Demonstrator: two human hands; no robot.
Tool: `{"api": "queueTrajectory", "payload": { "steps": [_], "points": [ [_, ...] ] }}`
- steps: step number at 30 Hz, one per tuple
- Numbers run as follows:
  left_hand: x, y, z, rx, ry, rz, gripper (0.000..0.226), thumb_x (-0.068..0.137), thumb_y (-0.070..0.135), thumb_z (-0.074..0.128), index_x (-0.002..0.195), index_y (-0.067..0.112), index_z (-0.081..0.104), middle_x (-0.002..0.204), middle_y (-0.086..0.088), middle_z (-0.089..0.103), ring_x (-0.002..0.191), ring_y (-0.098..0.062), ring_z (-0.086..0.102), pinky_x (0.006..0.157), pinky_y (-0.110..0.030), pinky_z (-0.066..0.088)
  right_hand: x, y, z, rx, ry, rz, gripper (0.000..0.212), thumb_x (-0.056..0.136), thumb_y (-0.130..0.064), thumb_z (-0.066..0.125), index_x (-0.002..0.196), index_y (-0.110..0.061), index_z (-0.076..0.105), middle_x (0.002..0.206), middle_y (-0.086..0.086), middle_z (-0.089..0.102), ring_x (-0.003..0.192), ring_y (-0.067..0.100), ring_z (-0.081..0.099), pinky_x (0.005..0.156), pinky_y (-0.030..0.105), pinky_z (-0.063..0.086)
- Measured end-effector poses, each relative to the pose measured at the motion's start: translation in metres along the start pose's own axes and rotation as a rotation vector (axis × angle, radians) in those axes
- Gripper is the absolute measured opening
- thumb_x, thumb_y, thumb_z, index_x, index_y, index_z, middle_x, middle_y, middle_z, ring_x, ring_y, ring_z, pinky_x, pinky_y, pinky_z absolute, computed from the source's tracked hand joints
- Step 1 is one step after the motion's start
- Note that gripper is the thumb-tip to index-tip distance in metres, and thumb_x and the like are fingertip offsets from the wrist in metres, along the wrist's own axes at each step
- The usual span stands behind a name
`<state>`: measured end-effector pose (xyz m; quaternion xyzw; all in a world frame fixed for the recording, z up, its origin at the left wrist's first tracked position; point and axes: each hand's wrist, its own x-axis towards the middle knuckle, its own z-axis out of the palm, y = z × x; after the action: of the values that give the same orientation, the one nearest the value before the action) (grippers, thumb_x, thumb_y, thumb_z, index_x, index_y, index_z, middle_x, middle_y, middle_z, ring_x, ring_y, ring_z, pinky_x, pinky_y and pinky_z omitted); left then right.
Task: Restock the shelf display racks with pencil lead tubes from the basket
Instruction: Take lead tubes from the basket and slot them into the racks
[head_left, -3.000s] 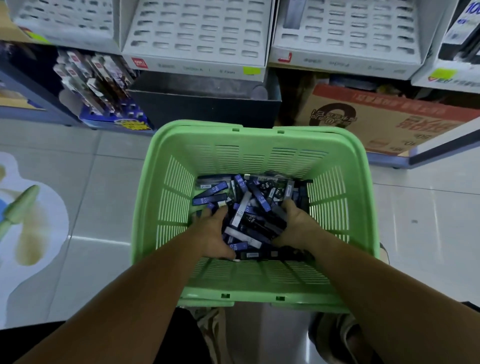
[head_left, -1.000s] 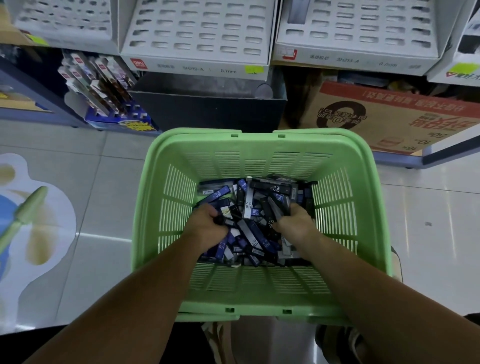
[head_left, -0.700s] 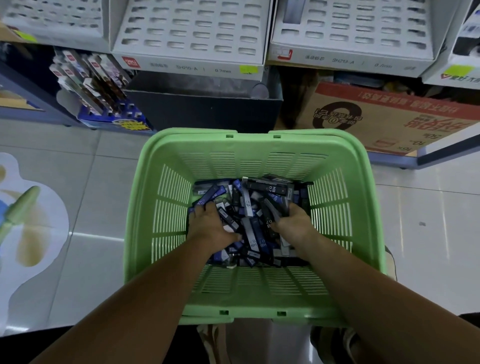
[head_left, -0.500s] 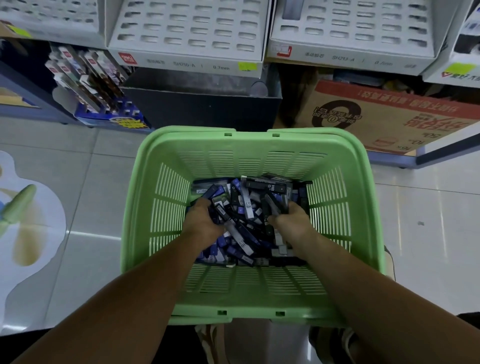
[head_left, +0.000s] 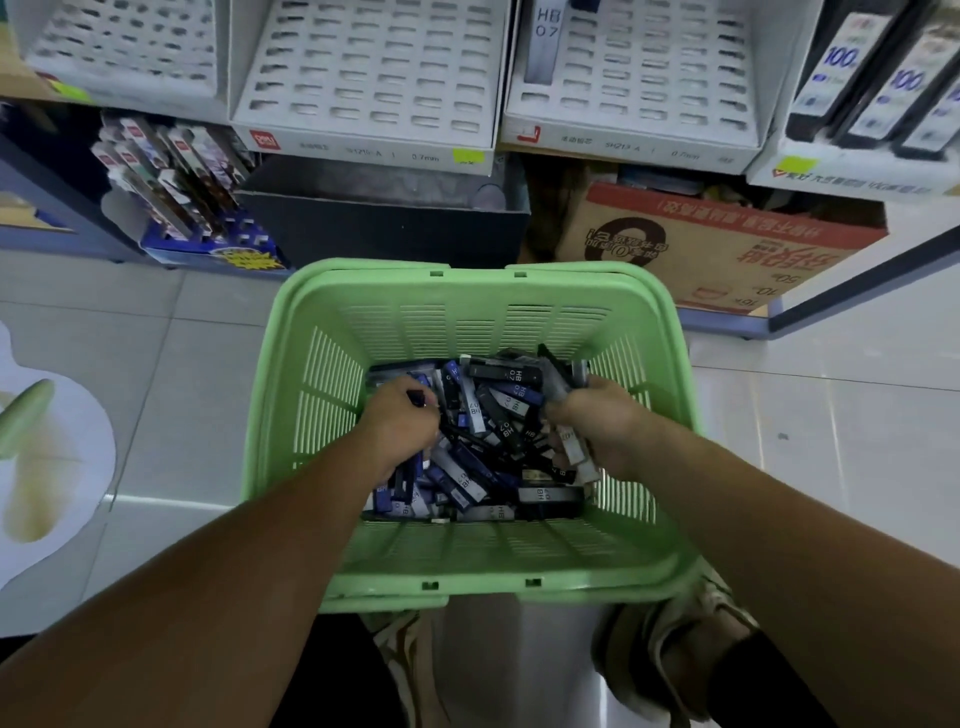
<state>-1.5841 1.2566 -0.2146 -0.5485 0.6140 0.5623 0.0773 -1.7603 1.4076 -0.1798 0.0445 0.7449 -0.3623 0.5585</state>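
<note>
Pencil lead tubes (head_left: 498, 410) sit heaped loose in the green basket (head_left: 374, 280), so both hands dig in. Left hand (head_left: 400, 423) curls round a dark tube, right hand (head_left: 602, 423) clutches a fistful, ends poking up. That basket's parked right in front of the white slotted racks (head_left: 363, 78), probably for a short reach. One HB 07 tube (head_left: 543, 47) stands in a slot up there.

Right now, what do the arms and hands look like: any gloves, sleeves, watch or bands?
Both hands are bare: no gloves on the left hand or the right hand. Both forearms are bare to the frame edge, with no sleeve, watch or band in view. Some fingers are hidden among the tubes, so rings cannot be ruled out.
</note>
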Motion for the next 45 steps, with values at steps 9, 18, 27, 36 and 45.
{"api": "queueTrajectory", "payload": {
  "steps": [9, 18, 27, 36, 45],
  "points": [
    [-0.066, 0.082, -0.018, 0.320, -0.106, 0.347, 0.015, 0.091, 0.020, 0.080, 0.103, 0.024, 0.072, 0.096, 0.005, 0.066, 0.052, -0.006, 0.060, 0.046, -0.021, 0.052, -0.078, -0.050, -0.025, -0.495, -0.158, -0.096, 0.028, 0.093, 0.000, 0.063, 0.120, 0.000, 0.057, 0.108, 0.018, 0.066, 0.088, 0.031, 0.059, 0.054, 0.034, 0.051],
    [-0.121, 0.119, -0.039, 0.500, -0.198, 0.610, 0.077, 0.080, 0.022, 0.089, 0.145, 0.044, 0.053, 0.130, 0.010, 0.057, 0.068, 0.003, 0.061, 0.064, -0.009, 0.044, -0.129, -0.065, -0.017, -0.652, -0.214, -0.207, 0.027, 0.094, -0.003, 0.064, 0.117, -0.013, 0.054, 0.092, 0.013, 0.065, 0.061, 0.019, 0.059, 0.045, 0.026, 0.047],
    [-0.120, 0.121, -0.052, 0.973, -0.053, 0.797, 0.049, 0.088, 0.056, 0.073, 0.132, 0.038, 0.061, 0.088, 0.012, 0.067, 0.079, -0.013, 0.060, 0.073, -0.033, 0.056, -0.112, -0.067, -0.008, -0.618, -0.354, -0.246, 0.025, 0.090, -0.010, 0.073, 0.113, -0.007, 0.063, 0.088, 0.011, 0.071, 0.061, 0.019, 0.058, 0.048, 0.029, 0.040],
    [-0.097, 0.108, -0.054, 0.975, -0.119, 0.733, 0.026, 0.098, 0.046, 0.064, 0.122, 0.035, 0.066, 0.105, 0.007, 0.072, 0.090, -0.020, 0.066, 0.078, -0.037, 0.057, -0.081, -0.061, -0.021, -0.652, -0.316, -0.252, 0.021, 0.088, -0.019, 0.078, 0.107, -0.015, 0.068, 0.099, 0.022, 0.076, 0.067, 0.025, 0.060, 0.049, 0.030, 0.040],
    [-0.119, 0.126, -0.067, 0.301, -0.175, 0.350, 0.013, 0.096, 0.013, 0.068, 0.106, 0.013, 0.061, 0.080, -0.013, 0.078, 0.040, -0.013, 0.054, 0.037, -0.025, 0.042, -0.112, -0.081, -0.032, -0.508, -0.429, -0.269, 0.025, 0.105, -0.035, 0.056, 0.117, -0.013, 0.056, 0.086, 0.007, 0.059, 0.057, 0.014, 0.052, 0.043, 0.024, 0.040]
  ]
}}
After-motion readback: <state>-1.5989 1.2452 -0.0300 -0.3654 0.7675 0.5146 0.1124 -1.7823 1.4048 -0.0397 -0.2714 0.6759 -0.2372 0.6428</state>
